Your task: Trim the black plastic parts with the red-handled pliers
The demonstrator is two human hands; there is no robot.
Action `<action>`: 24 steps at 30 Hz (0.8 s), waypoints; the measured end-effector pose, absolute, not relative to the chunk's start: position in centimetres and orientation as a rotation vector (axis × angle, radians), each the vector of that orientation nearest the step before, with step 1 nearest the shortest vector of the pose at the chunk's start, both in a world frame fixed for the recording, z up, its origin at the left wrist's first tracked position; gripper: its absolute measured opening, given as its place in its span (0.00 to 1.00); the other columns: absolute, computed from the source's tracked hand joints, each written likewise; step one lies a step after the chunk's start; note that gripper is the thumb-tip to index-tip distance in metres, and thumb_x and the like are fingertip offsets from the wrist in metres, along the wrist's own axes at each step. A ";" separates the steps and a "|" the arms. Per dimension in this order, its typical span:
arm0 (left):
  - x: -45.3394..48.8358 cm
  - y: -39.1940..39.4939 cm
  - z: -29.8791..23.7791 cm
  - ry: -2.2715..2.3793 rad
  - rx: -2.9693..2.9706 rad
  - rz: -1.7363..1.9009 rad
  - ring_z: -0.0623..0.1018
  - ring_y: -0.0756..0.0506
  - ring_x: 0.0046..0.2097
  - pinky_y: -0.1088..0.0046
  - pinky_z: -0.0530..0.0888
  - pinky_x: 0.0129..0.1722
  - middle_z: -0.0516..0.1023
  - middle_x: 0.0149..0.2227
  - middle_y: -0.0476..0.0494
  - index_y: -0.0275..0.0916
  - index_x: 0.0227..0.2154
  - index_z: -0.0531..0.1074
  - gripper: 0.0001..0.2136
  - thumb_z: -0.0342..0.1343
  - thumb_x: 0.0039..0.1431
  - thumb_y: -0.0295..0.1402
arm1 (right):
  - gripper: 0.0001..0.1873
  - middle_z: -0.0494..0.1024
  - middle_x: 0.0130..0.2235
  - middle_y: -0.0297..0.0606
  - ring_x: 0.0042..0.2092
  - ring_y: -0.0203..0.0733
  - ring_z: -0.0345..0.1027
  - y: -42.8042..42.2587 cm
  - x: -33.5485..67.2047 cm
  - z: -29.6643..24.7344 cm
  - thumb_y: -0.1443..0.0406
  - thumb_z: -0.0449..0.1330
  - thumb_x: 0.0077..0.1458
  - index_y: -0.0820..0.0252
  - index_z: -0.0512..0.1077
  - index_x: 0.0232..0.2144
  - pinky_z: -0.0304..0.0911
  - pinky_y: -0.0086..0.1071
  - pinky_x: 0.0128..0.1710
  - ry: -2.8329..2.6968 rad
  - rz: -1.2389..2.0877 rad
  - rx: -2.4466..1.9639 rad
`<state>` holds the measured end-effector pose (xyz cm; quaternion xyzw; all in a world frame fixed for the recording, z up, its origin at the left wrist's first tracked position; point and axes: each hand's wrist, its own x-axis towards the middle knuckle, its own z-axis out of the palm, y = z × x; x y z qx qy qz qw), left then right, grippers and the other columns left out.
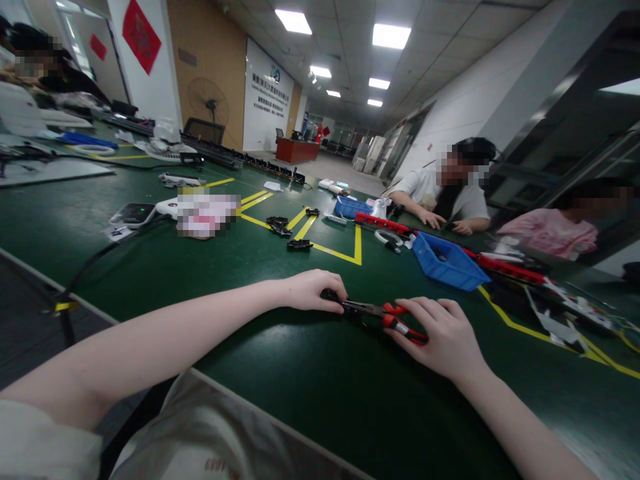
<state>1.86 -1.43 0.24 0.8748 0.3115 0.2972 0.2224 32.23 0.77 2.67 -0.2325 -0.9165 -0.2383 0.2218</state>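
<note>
My left hand [315,291] is closed on a small black part [330,295], mostly hidden by the fingers. My right hand [440,333] grips the red and black handles of a pair of needle-nose pliers [403,327]. The pliers' jaws point left and meet the black part beside my left fingertips; whether they pinch it I cannot tell. Both hands are just above the green table [280,360]. Beyond them lie several similar small black parts, among them one nearby piece [299,245] and a cluster [279,225] by the yellow tape lines.
A blue bin [447,261] stands beyond my right hand, with a smaller blue bin [353,207] farther back. A red strip [383,223] runs between them. At left are a pixelated pinkish object [207,215] and a black cable [95,257]. A person [450,180] sits across the table.
</note>
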 end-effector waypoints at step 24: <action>1.8 -1.4 0.2 0.826 2.391 0.833 0.77 0.45 0.47 0.70 0.71 0.48 0.76 0.46 0.42 0.36 0.36 0.77 0.05 0.63 0.58 0.31 | 0.20 0.78 0.39 0.45 0.35 0.45 0.71 1.0 32.5 2.8 0.52 0.59 0.57 0.61 0.73 0.44 0.61 0.37 0.34 -2.574 -0.654 -0.619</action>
